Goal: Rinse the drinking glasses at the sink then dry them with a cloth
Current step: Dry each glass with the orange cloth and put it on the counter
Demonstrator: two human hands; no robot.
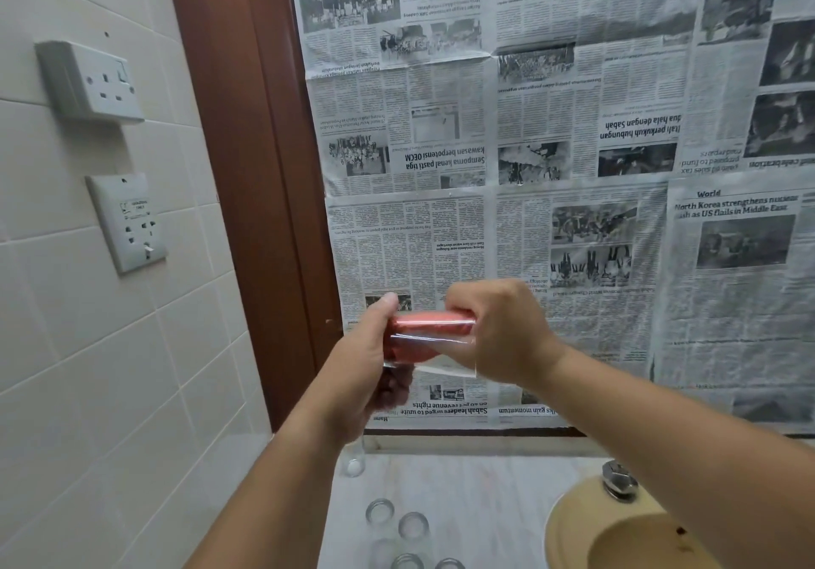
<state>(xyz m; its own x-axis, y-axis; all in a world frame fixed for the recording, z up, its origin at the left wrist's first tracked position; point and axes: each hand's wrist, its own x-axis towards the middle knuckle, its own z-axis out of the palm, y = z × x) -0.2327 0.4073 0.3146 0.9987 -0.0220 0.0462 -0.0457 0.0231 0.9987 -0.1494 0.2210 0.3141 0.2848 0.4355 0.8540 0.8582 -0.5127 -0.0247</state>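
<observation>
Gripping glass (445,354) tightly, cloth (423,320) seemingly inside.

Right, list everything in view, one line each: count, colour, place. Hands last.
held glass: one, clear, raised between both hands
cloth: one, red, seen through the held glass
counter glasses: at least five, clear, left of the sink
counter: one, pale marble, bottom centre
sink: one, cream, lower right
tap: one, chrome, on the sink rim
newspaper: several sheets, grey-white, ahead
frame: one, brown wood, left of the newspaper
sockets: two, white, tiled wall, left
left hand: grips the glass's left end
right hand: fingers curled at its right end
</observation>
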